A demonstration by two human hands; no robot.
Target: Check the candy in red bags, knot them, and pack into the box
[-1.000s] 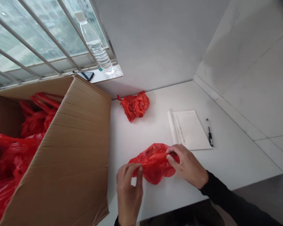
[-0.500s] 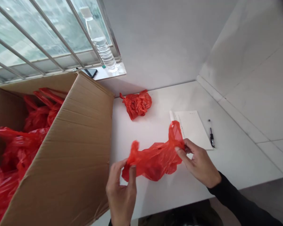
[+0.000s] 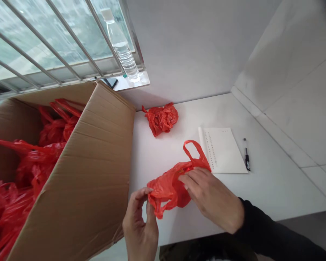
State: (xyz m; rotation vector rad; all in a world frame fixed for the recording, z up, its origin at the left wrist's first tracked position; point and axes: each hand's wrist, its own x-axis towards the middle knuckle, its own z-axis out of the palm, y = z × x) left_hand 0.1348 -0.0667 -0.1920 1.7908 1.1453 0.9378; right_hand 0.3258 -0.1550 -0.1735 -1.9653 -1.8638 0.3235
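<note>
The left hand (image 3: 141, 226) has thumb and forefinger closed on one end of a thin red plastic carrier bag (image 3: 165, 185). The right hand (image 3: 214, 199) bends its fingers over the bag's mouth; whether they grip is impossible to tell. The bag lies over the white flat tabletop (image 3: 152, 156), between the hands. The work appears partway along: the mouth looks spread and both loop handles stand out loose, while the handles remain untied. Beyond sits a crumpled red plastic bundle (image 3: 163, 119), untouched. A white paper notebook (image 3: 225, 152) lies near the right hand; a tall brown cardboard box (image 3: 89, 163) holding red bags (image 3: 40, 163) stands left.
</note>
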